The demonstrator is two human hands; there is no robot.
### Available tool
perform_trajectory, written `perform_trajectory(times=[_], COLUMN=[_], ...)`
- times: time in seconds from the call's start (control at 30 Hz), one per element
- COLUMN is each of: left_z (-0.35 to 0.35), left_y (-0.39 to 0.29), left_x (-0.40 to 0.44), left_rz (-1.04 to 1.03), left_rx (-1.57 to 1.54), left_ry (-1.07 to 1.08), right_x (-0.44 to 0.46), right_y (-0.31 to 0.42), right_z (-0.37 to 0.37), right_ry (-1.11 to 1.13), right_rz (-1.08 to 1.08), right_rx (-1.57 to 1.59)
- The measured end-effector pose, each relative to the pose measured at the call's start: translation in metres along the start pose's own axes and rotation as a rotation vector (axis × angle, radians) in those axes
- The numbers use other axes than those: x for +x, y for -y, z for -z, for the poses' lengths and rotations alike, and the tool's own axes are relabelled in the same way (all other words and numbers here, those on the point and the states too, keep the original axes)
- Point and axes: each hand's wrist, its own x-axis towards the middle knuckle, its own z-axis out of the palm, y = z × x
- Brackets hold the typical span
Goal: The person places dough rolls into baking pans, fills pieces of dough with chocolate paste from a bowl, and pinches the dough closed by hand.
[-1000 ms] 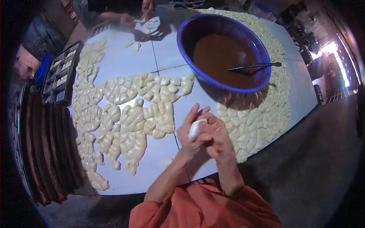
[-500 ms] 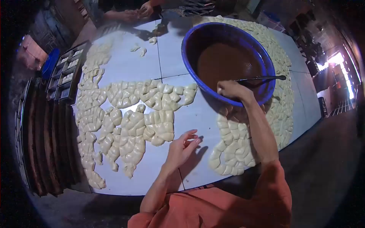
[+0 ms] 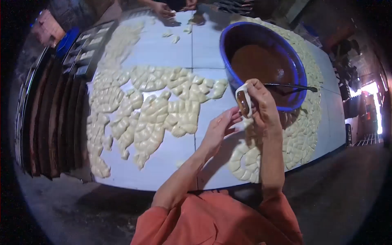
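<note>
Near the rim of the blue tub, my right hand pinches a piece of white dough. A shiny brown blob of filling lies on that dough, facing left. My left hand is just below and to the left, fingers apart and stretched toward the dough, holding nothing I can see. Thick brown filling fills the tub's lower part, and a dark-handled utensil rests across its edge. Flattened pale dough pieces cover much of the white table's left side.
More dough pieces lie right of the tub and below it. Across the table, another person's hands work at the far edge. Dark trays stand upright at the left, beside a compartmented rack with pale pieces.
My right hand has come out of the tub, now with filling on a dough piece. My left hand has moved up and right toward it. The head view has shifted slightly.
</note>
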Motion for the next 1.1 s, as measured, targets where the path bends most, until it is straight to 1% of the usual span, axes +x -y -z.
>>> perform_trajectory(times=[0.07, 0.1, 0.13, 0.2, 0.27, 0.33, 0.37, 0.4, 0.43, 0.47, 0.53, 0.57, 0.6, 0.67, 0.7, 0.73, 0.77, 0.8, 0.83, 0.9, 0.97, 1.0, 1.07, 1.1], left_z=[0.01, 0.017, 0.025, 0.045, 0.064, 0.078, 0.081, 0.084, 0.087, 0.09, 0.099, 0.103, 0.106, 0.11, 0.114, 0.118, 0.12, 0.116, 0.113, 0.111, 0.11, 0.111, 0.114, 0.113], left_y=[0.004, 0.003, 0.002, -0.004, -0.009, -0.012, -0.013, -0.014, -0.015, -0.016, -0.012, -0.011, -0.011, -0.015, -0.011, -0.007, -0.002, 0.0, 0.002, 0.003, 0.001, -0.001, -0.008, -0.01], left_x=[-0.002, -0.007, -0.014, -0.03, -0.046, -0.059, -0.063, -0.067, -0.071, -0.076, -0.079, -0.081, -0.084, -0.091, -0.092, -0.092, -0.096, -0.099, -0.099, -0.1, -0.099, -0.1, -0.104, -0.103], left_rz=[0.036, 0.052, 0.051, -0.007, -0.024, 0.003, -0.051, -0.053, -0.086, -0.116, -0.152, -0.185, -0.218, -0.224, -0.156, -0.089, -0.037, -0.061, -0.094, -0.121, -0.181, -0.176, -0.07, -0.065], left_rx=[-0.364, -0.432, -0.437, -0.312, -0.364, -0.161, -0.172, -0.174, -0.13, -0.087, -0.067, -0.046, -0.024, -0.035, -0.068, -0.102, -0.131, -0.144, -0.14, -0.14, -0.252, -0.255, -0.034, 0.014], left_ry=[0.058, 0.043, 0.026, -0.096, -0.151, -0.388, -0.405, -0.415, -0.415, -0.415, -0.396, -0.401, -0.404, -0.431, -0.453, -0.472, -0.422, -0.388, -0.393, -0.4, -0.328, -0.33, -0.333, -0.363], right_x=[-0.014, -0.023, -0.03, -0.043, -0.057, -0.064, -0.065, -0.068, -0.071, -0.074, -0.076, -0.074, -0.074, -0.075, -0.075, -0.075, -0.075, -0.076, -0.081, -0.083, -0.085, -0.087, -0.089, -0.089], right_y=[-0.024, -0.033, -0.042, -0.054, -0.064, -0.088, -0.096, -0.104, -0.113, -0.121, -0.134, -0.141, -0.146, -0.15, -0.15, -0.152, -0.155, -0.155, -0.148, -0.16, -0.165, -0.163, -0.159, -0.159], right_z=[-0.02, -0.024, -0.026, -0.039, -0.061, -0.066, -0.072, -0.079, -0.087, -0.093, -0.104, -0.111, -0.112, -0.111, -0.115, -0.115, -0.115, -0.117, -0.128, -0.122, -0.116, -0.116, -0.115, -0.109], right_ry=[-0.068, -0.061, -0.027, 0.015, 0.038, 0.045, 0.045, 0.046, 0.024, 0.032, -0.024, -0.083, -0.079, -0.104, -0.127, -0.127, -0.152, -0.176, -0.219, -0.207, -0.183, -0.186, -0.13, -0.061], right_rz=[-0.021, -0.04, -0.065, -0.099, -0.018, -0.05, 0.14, 0.335, 0.424, 0.422, 0.407, 0.481, 0.481, 0.334, 0.296, 0.296, 0.292, 0.286, 0.14, 0.117, 0.113, 0.108, 0.005, 0.001], right_rx=[0.08, 0.085, 0.074, 0.061, -0.202, -0.187, -0.541, -0.89, -1.03, -1.027, -0.944, -0.888, -0.885, -0.521, -0.408, -0.409, -0.373, -0.337, -0.255, -0.257, -0.271, -0.272, -0.268, -0.259])
